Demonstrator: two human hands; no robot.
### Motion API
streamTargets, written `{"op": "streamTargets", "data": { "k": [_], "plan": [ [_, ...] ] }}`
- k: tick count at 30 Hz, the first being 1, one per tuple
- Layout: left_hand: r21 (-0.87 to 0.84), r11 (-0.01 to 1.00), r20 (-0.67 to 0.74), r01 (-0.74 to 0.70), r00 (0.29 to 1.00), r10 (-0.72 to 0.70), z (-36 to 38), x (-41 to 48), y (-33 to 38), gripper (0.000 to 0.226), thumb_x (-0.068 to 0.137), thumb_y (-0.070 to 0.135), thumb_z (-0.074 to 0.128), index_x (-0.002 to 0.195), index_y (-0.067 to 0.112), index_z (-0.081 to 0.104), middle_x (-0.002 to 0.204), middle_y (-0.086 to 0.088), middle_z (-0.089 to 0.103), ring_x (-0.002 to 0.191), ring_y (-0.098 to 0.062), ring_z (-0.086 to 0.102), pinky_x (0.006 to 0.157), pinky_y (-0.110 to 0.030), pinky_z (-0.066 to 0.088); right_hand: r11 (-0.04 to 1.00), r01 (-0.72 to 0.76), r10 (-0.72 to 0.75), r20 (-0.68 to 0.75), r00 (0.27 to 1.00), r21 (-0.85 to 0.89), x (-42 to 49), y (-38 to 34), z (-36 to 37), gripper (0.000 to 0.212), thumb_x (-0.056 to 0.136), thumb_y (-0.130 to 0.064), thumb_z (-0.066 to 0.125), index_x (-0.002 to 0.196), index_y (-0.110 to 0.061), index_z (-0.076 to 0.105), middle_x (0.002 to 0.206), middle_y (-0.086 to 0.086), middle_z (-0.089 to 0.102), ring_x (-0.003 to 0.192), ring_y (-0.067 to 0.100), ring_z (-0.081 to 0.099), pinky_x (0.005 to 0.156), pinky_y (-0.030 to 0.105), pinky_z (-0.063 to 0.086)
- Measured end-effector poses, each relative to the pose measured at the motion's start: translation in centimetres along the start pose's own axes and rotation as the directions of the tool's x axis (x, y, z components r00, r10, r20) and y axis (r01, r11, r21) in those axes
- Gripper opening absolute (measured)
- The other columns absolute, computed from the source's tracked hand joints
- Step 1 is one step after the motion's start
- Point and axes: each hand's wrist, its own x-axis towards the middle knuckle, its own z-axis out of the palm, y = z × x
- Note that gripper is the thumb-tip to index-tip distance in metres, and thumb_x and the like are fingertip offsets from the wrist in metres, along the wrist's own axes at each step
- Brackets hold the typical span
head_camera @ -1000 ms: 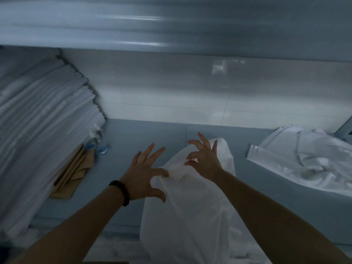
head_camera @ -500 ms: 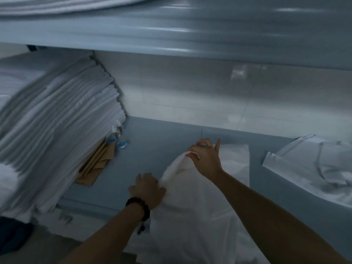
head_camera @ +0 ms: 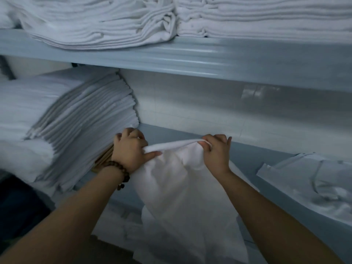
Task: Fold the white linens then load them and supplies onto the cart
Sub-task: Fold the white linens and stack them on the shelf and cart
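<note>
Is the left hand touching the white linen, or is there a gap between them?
Touching. The head view shows the left hand pinching the top edge of the white linen, with cloth bunched between its thumb and curled fingers.

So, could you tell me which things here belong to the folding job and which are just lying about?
Job: white linen, gripped by left hand and right hand; folded linen stack.
Lying about: brown paper pieces by that stack; crumpled white item at right; towels on upper shelf.
</note>
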Motion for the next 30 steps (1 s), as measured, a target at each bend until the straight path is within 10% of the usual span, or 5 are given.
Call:
{"op": "streamTargets", "data": {
  "k": [7, 17, 21, 26, 30],
  "plan": [
    [-0.068, 0.993, 0.333, 0.099, 0.940, -0.071, -2.4, -6.4, 0.7, 0.059, 0.061, 0.075, 0.068, 0.101, 0.032, 0.071, 0.129, 0.013, 0.049, 0.127, -0.017, 0.033, 0.100, -0.040, 0.025, 0.994, 0.103, -0.101, -0.058, 0.993, 0.021, -2.0, -1.6, -5.4, 0.011, 0.088, -0.001, 0.060, 0.083, -0.004, 0.069, 0.071, 0.004, 0.049, 0.097, 0.034, 0.051, 0.118, 0.045, -0.002],
    [-0.767, 0.566, 0.089, 0.302, 0.924, -0.372, -7.8, -8.1, 2.4, 0.018, 0.076, 0.006, 0.078, 0.078, -0.011, 0.072, 0.099, -0.002, 0.065, 0.121, -0.010, 0.049, 0.088, -0.024, 0.043, 0.998, 0.051, -0.049, -0.033, 0.998, 0.032, -5.0, -3.1, -10.0, 0.012, 0.090, -0.006, 0.060, 0.083, -0.007, 0.069, 0.075, 0.013, 0.059, 0.095, 0.026, 0.047, 0.119, 0.045, 0.002],
    [-0.790, 0.568, 0.021, 0.230, 0.936, -0.350, -9.6, -7.0, 3.6, 0.016, 0.076, 0.002, 0.077, 0.069, -0.011, 0.070, 0.080, -0.003, 0.066, 0.120, -0.013, 0.051, 0.091, -0.024, 0.043, 1.000, 0.023, -0.023, -0.024, 0.999, 0.010, -6.5, -3.5, -11.9, 0.010, 0.090, -0.008, 0.062, 0.082, -0.007, 0.069, 0.074, 0.010, 0.062, 0.094, 0.032, 0.050, 0.116, 0.049, 0.012],
    [-0.739, 0.663, -0.087, 0.119, 0.959, -0.269, -13.1, -5.6, 3.3, 0.029, 0.075, 0.013, 0.080, 0.056, 0.026, 0.063, 0.106, -0.017, 0.067, 0.123, -0.024, 0.050, 0.100, -0.046, 0.043, 1.000, 0.019, -0.019, -0.053, 0.998, -0.004, -7.8, -6.4, -14.7, 0.012, 0.090, -0.012, 0.063, 0.081, -0.009, 0.070, 0.077, 0.009, 0.065, 0.090, 0.029, 0.050, 0.107, 0.055, 0.027],
    [-0.746, 0.665, -0.253, -0.023, 0.934, -0.252, -16.5, -4.7, 1.9, 0.032, 0.077, 0.021, 0.080, 0.055, 0.034, 0.061, 0.113, -0.007, 0.061, 0.122, -0.019, 0.049, 0.097, -0.037, 0.042, 0.995, 0.099, -0.097, -0.238, 0.966, -0.004, -7.3, -10.2, -17.1, 0.009, 0.088, -0.013, 0.065, 0.082, -0.011, 0.071, 0.076, 0.001, 0.058, 0.090, 0.005, 0.035, 0.099, 0.062, 0.034]
  ]
}}
